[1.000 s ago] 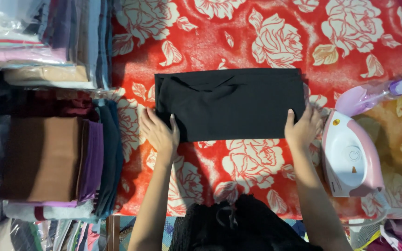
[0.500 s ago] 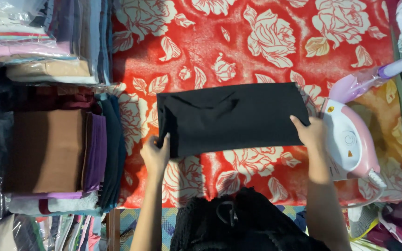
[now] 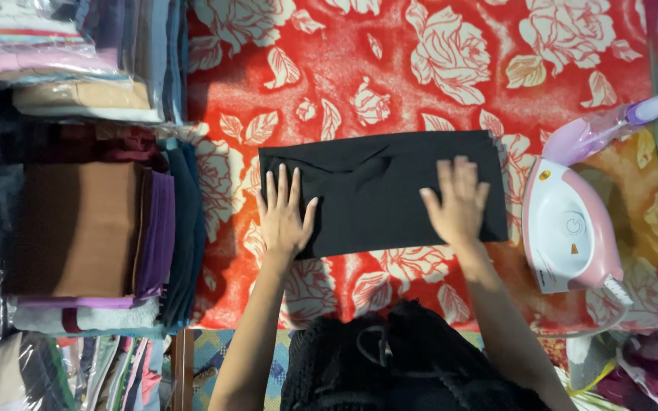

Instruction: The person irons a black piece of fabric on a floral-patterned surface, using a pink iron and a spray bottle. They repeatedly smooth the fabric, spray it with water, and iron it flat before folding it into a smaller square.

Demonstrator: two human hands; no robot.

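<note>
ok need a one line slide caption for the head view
Both hands, left hand and right hand, lie flat on a folded black cloth over a red flowered cover, pink iron alongside.

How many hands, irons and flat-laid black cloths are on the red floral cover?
Hands: 2, left hand and right hand, both flat on the cloth
Black folded cloth: 1
Pink and white iron: 1, lying at the right of the cloth
Total: 4, on the red floral cover

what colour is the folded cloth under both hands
Plain black folded cloth, lying on a red floral cover; the head view shows it.
</note>
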